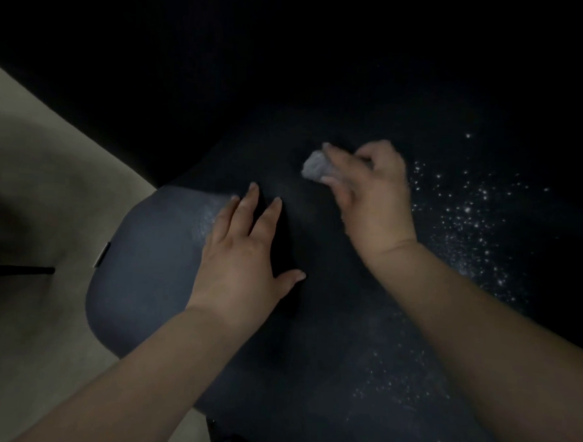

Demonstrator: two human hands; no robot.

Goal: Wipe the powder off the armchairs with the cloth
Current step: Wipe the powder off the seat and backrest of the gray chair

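Observation:
A dark navy armchair (146,267) fills most of the dim view, its seat stretching to the right. My right hand (372,194) grips a bunched grey cloth (316,169) and holds it against the seat near the middle. White powder (466,216) speckles the seat to the right of that hand and runs down toward the lower right. A fainter powder smear (209,216) lies on the rounded left edge of the chair. My left hand (244,262) rests flat on the seat with fingers spread, just right of that smear.
Beige floor (42,180) shows at the left. A thin black chair leg (20,269) crosses it near the left edge. The upper part of the view is black, and the chair's back cannot be made out there.

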